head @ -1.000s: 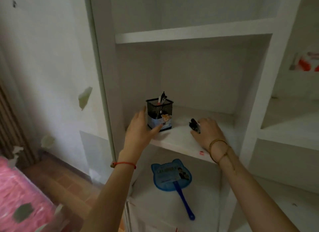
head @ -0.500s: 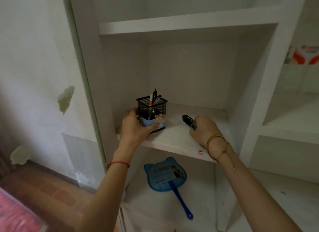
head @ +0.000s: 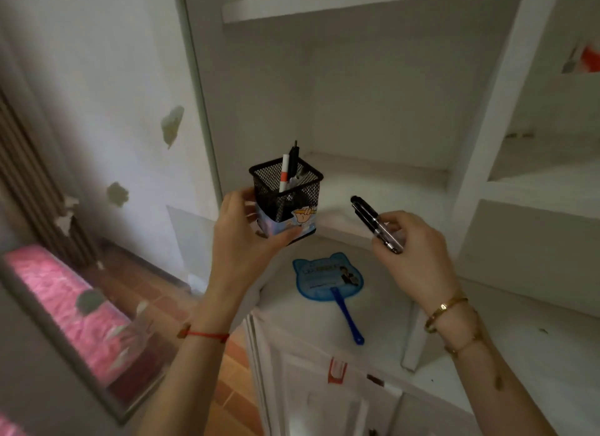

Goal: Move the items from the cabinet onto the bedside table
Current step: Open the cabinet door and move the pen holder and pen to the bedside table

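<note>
While the left hand point(head: 242, 237) grips one mesh pen holder point(head: 285, 201) with two pens point(head: 289, 171) standing in it, the right hand point(head: 412, 250) pinches two black pens point(head: 373, 221). One blue fan point(head: 328, 281) lies on the cabinet point(head: 487, 111) shelf below.

Soft, dim daylight, brightest on the wall point(head: 97, 62) at left; the cabinet point(head: 373, 94) recess sits in grey shade. Shadows are faint, with no glare. Wide-angle bending bows the edges. Corners and the pink bed point(head: 65, 305) are smeared; the centre is mildly soft.
</note>
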